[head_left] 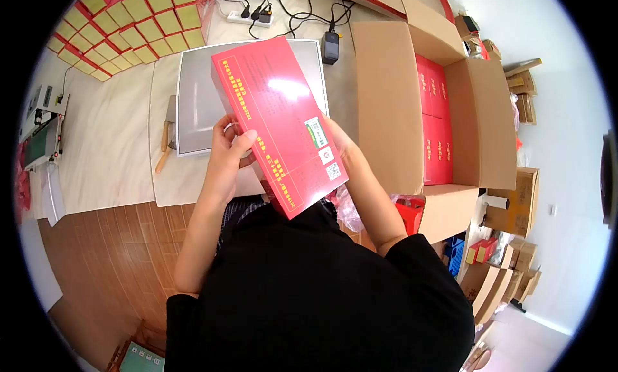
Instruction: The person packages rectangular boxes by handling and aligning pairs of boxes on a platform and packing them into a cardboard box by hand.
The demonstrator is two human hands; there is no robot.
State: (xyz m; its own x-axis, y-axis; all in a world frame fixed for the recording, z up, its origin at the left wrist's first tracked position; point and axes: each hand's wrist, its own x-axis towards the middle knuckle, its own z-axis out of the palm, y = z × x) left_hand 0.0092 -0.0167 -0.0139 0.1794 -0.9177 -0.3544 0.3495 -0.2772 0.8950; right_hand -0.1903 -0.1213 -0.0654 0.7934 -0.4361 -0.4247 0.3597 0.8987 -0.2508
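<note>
Between both hands I hold a glossy red gift box [277,114], tilted, with yellow lettering, a green-and-white sticker and a QR code on its face. My left hand [233,146] grips its left side, thumb on the near face. Along the right edge, my right hand [338,139] holds it with fingers mostly hidden behind. Below the box lies a grey panel with a white rim [193,108]. A tool with a wooden handle [163,158] lies at the panel's left. To the right, an open cardboard carton [389,108] contains several red boxes [438,114].
Stacked red boxes with yellowish ends [135,34] stand at the back left. A power strip [250,18], cables and a black adapter [330,47] lie behind the panel. A machine [45,127] stands far left. More cartons [518,198] line the right wall.
</note>
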